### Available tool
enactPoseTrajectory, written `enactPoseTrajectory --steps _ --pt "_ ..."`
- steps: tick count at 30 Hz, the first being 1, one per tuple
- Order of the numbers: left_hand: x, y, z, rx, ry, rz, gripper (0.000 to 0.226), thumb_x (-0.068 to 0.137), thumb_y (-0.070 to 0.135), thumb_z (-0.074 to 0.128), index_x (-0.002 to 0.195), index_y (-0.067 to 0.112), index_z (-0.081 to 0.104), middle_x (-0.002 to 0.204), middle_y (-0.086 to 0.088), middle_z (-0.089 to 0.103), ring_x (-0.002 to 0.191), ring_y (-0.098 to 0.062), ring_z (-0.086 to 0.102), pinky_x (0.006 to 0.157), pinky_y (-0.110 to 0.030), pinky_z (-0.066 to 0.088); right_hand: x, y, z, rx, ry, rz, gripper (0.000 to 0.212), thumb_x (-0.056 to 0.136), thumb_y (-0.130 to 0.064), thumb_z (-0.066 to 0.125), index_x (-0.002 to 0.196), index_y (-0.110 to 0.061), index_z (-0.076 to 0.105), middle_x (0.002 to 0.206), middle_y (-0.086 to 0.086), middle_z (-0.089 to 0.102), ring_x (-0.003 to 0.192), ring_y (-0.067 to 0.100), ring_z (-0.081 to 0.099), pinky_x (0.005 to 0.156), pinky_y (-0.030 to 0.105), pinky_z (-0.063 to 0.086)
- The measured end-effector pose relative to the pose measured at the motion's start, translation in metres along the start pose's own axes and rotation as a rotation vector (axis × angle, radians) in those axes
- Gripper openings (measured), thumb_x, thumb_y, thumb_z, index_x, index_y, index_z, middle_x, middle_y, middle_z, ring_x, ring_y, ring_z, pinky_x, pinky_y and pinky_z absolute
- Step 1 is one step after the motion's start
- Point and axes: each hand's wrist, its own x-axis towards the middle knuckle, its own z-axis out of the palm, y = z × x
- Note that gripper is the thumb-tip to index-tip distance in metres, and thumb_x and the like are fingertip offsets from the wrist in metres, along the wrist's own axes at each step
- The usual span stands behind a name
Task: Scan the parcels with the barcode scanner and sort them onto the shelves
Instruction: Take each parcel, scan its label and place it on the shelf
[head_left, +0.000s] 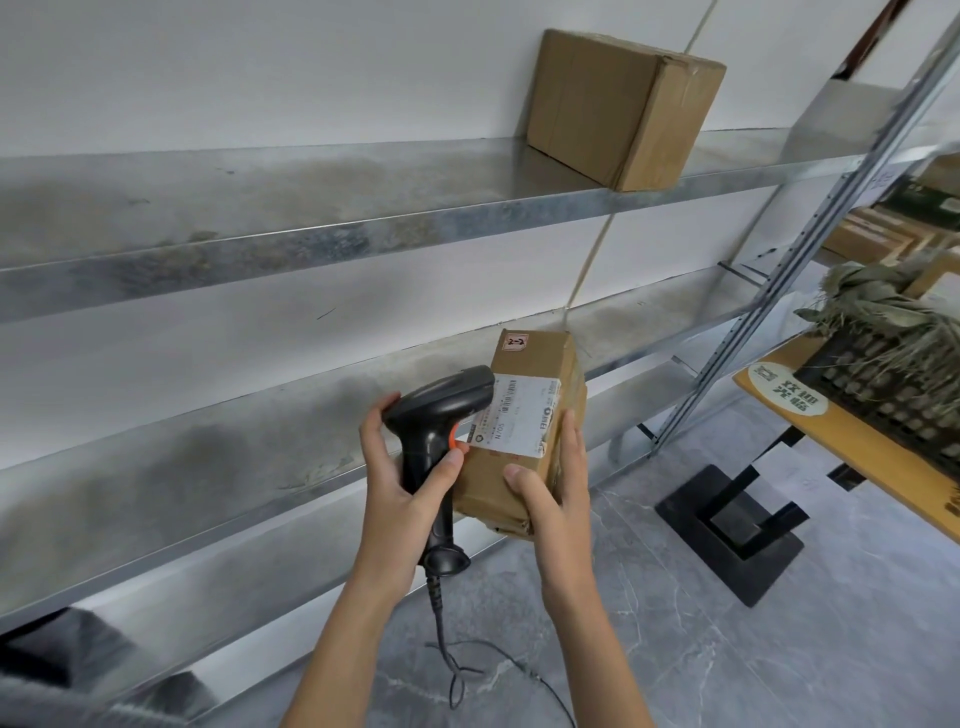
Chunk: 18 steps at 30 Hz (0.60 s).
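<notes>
Our left hand keeps a closed grip round the handle of the black pistol-shaped barcode scanner, with one fingertip at its orange trigger and its coiled black cable hanging down toward the grey marbled floor. Our right hand grips the small brown cardboard parcel from the near end, thumb on the top face and fingers down the right side, holding it in the air in front of the lower galvanised metal shelf. The scanner's head sits just at the parcel's white shipping label, where we can make out a barcode and "N20"; the rest is too small to read. A small red-bordered sticker marks the far end. On the upper metal shelf stands a larger plain brown cardboard box. To the right, a wooden counter bearing a round Chinese-character sticker carries a dark crate of dried plant bundles.
</notes>
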Motion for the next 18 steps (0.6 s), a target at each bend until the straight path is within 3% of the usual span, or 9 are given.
enactPoseTrajectory --steps 5,7,10,13,14,18 --pt "0.004 -0.003 -0.007 0.102 -0.001 0.073 0.075 0.093 0.008 0.071 0.125 0.067 0.040 0.110 0.019 0.072 0.109 -0.014 0.070 0.084 -0.022 0.057 0.001 0.001 0.004 -0.008 0.060 -0.069 0.099 0.062 -0.049 0.069 0.153 -0.045 0.030 0.160 -0.027 0.023 0.147 0.005 0.025 0.118 0.051 0.033" --pt "0.006 -0.001 -0.014 0.151 0.004 0.100 0.077 0.092 0.004 0.071 0.127 0.066 0.039 0.110 0.020 0.072 0.108 -0.016 0.071 0.089 -0.026 0.056 0.002 0.001 0.002 -0.091 0.051 -0.117 0.096 0.064 -0.051 0.068 0.152 -0.048 0.030 0.159 -0.031 0.020 0.147 0.002 0.021 0.119 0.052 0.029" --pt "0.009 0.007 -0.032 0.266 0.013 0.176 0.084 0.091 0.001 0.073 0.125 0.069 0.037 0.107 0.025 0.070 0.103 -0.006 0.071 0.087 -0.017 0.056 0.007 0.001 -0.006 -0.258 0.020 -0.182 0.091 0.064 -0.056 0.065 0.146 -0.063 0.024 0.159 -0.036 0.012 0.147 0.003 0.017 0.120 0.055 0.021" --pt "0.016 0.017 -0.055 0.369 -0.039 0.251 0.083 0.091 -0.002 0.070 0.130 0.063 0.038 0.108 0.009 0.071 0.097 -0.015 0.074 0.089 -0.042 0.060 0.021 -0.004 -0.021 -0.413 -0.072 -0.209 0.087 0.062 -0.062 0.062 0.136 -0.076 0.019 0.160 -0.036 0.006 0.144 0.008 0.018 0.119 0.055 0.020" --pt "0.018 0.020 -0.063 0.414 -0.060 0.273 0.081 0.091 -0.001 0.071 0.131 0.061 0.038 0.109 0.008 0.070 0.095 -0.018 0.075 0.088 -0.045 0.060 0.028 -0.006 -0.026 -0.469 -0.113 -0.219 0.086 0.062 -0.064 0.061 0.136 -0.076 0.019 0.160 -0.035 0.006 0.143 0.010 0.020 0.118 0.055 0.021" --pt "0.028 0.026 -0.087 0.613 -0.147 0.351 0.078 0.091 0.012 0.073 0.134 0.064 0.034 0.111 0.028 0.066 0.094 -0.011 0.073 0.082 -0.015 0.055 0.051 -0.017 -0.043 -0.627 -0.295 -0.202 0.089 0.058 -0.068 0.057 0.139 -0.067 0.021 0.158 -0.036 0.006 0.145 0.015 0.019 0.117 0.049 0.021"
